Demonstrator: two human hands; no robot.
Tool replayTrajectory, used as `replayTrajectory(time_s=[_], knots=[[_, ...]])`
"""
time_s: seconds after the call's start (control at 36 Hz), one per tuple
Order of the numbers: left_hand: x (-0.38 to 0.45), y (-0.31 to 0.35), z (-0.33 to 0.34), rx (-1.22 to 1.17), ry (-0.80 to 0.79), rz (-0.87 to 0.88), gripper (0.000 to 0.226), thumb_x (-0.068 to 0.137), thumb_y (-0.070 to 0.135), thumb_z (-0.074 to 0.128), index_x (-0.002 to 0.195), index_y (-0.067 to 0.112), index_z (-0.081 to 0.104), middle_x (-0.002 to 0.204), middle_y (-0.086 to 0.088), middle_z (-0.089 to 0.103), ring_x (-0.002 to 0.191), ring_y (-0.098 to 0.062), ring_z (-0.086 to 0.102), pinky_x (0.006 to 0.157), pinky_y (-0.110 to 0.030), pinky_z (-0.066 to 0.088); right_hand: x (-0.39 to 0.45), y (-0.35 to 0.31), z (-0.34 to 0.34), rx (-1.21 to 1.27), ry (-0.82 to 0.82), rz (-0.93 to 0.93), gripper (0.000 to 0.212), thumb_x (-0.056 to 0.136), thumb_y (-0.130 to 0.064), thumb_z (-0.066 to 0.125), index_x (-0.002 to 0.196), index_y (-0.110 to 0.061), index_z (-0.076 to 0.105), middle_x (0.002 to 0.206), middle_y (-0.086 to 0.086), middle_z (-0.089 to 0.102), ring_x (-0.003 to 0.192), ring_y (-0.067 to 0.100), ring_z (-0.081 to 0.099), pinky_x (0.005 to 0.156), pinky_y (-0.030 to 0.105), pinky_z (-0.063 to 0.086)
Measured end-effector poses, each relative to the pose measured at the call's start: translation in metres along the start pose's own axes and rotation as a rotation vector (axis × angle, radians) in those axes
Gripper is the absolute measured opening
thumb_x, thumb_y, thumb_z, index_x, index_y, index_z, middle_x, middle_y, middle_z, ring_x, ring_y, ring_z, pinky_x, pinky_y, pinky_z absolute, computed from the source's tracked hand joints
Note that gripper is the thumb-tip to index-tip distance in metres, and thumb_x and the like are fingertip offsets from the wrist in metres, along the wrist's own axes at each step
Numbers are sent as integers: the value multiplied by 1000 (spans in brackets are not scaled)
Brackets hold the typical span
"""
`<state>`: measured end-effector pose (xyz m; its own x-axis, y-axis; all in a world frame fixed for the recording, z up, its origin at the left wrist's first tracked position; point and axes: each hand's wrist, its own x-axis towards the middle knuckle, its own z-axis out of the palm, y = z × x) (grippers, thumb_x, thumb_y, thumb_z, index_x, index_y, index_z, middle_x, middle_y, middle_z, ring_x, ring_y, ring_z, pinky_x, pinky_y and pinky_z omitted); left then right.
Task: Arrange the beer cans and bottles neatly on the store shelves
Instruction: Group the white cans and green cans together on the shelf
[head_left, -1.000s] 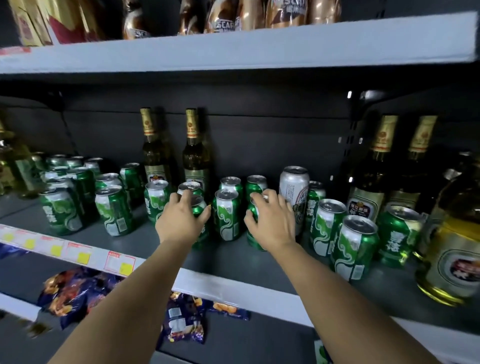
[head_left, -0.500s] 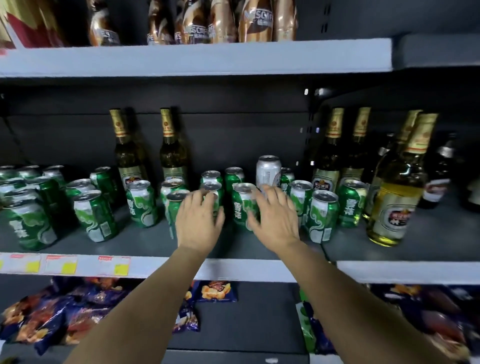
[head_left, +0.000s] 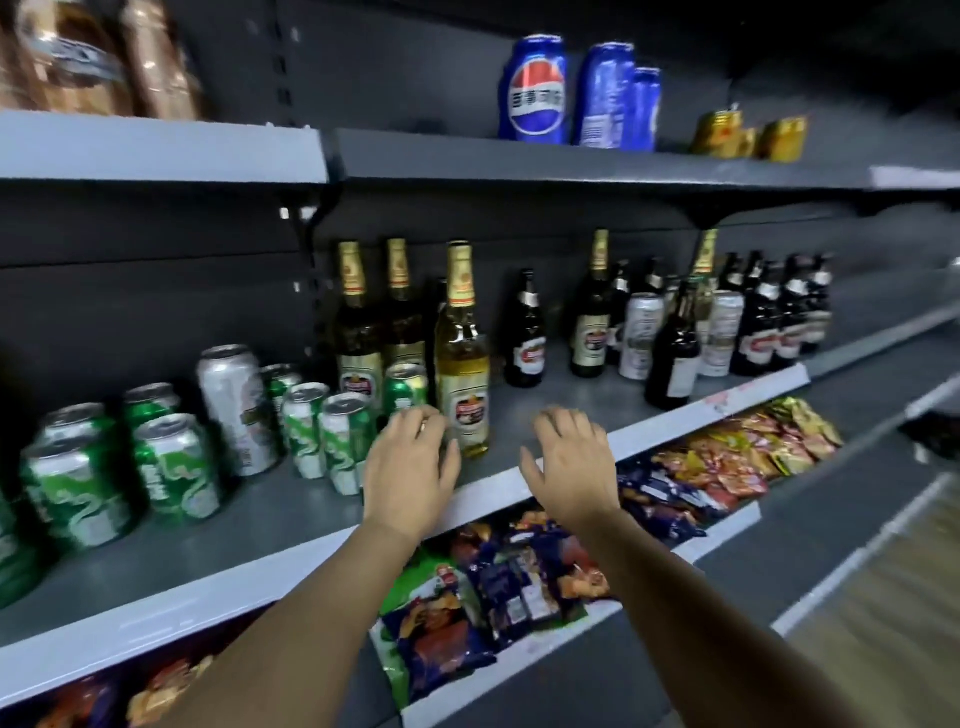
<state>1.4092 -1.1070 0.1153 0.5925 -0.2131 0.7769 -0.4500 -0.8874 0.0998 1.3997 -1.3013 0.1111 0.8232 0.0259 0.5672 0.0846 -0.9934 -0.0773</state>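
Observation:
Green beer cans (head_left: 176, 467) crowd the left of the grey middle shelf (head_left: 270, 519), with a tall silver can (head_left: 236, 410) among them. A clear golden bottle (head_left: 462, 374) stands at the shelf front, dark gold-foil bottles (head_left: 358, 332) behind it. Further right stand several dark bottles (head_left: 524, 338) and two silver cans (head_left: 641, 338). My left hand (head_left: 410, 462) hovers with relaxed fingers just left of the golden bottle's base, holding nothing. Empty as well, my right hand (head_left: 569, 462) hangs spread over the shelf's front edge to the right of that bottle.
The upper shelf carries blue cola cans (head_left: 535, 91) and small gold cans (head_left: 748, 135). Snack bags (head_left: 519, 571) fill the lower shelf beneath my arms. Bare shelf surface lies between the golden bottle and the dark bottles. A wooden floor (head_left: 883, 623) shows at the lower right.
The view has swung right along the shelf. Both hands have left the green cans and now hover either side of the golden bottle, empty.

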Motion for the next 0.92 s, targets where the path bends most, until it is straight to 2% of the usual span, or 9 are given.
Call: replayTrajectory(time_s=[0.08, 0.19, 0.31, 0.5, 0.64, 0.78, 0.92], knots=[[16, 46, 29, -50, -15, 17, 35, 86, 32, 38, 93, 10, 65, 96, -7, 61, 88, -28, 59, 67, -35, 52, -3, 62, -11, -71, 17, 63, 41, 84, -38, 46, 107, -10, 66, 108, 10, 64, 95, 30, 60, 79, 39, 50], [37, 109, 69, -109, -35, 28, 18, 83, 24, 55, 91, 10, 64, 95, -7, 60, 88, -29, 59, 70, -37, 51, -8, 139, -29, -132, -19, 122, 45, 95, -38, 48, 131, -11, 53, 129, 10, 55, 119, 30, 48, 97, 42, 40], [57, 176, 102, -183, -81, -40, 12, 84, 18, 67, 94, 11, 66, 99, -5, 61, 93, -28, 58, 66, -36, 49, -13, 212, -40, -165, -4, 174, 46, 97, -40, 44, 135, -15, 48, 131, 8, 53, 122, 28, 45, 98, 40, 37], [84, 249, 143, -228, -240, -152, 34, 94, 33, 52, 125, 19, 52, 126, 2, 48, 116, -18, 45, 81, -32, 48, -10, 295, -45, -180, -37, 194, 50, 97, -44, 40, 138, -15, 44, 130, 5, 53, 120, 25, 47, 98, 38, 39], [105, 267, 164, -271, -352, -287, 53, 91, 39, 59, 137, 25, 37, 133, 1, 41, 122, -19, 44, 81, -35, 47, 3, 321, -39, -144, -41, 229, 50, 99, -45, 35, 141, -19, 37, 134, 1, 50, 122, 21, 44, 97, 34, 36], [129, 272, 192, -395, -377, -417, 69, 84, 39, 68, 140, 25, 30, 139, -2, 38, 123, -24, 46, 83, -40, 50, 29, 333, -23, -75, -58, 239, 48, 99, -45, 36, 139, -18, 37, 133, 4, 51, 121, 22, 45, 96, 36, 39], [156, 271, 224, -457, -361, -463, 89, 80, 42, 73, 147, 26, 18, 148, -2, 31, 130, -25, 40, 88, -40, 47, 64, 343, -5, -35, -52, 229, 52, 100, -43, 35, 145, -16, 31, 136, 4, 49, 122, 22, 45, 97, 35, 42]])
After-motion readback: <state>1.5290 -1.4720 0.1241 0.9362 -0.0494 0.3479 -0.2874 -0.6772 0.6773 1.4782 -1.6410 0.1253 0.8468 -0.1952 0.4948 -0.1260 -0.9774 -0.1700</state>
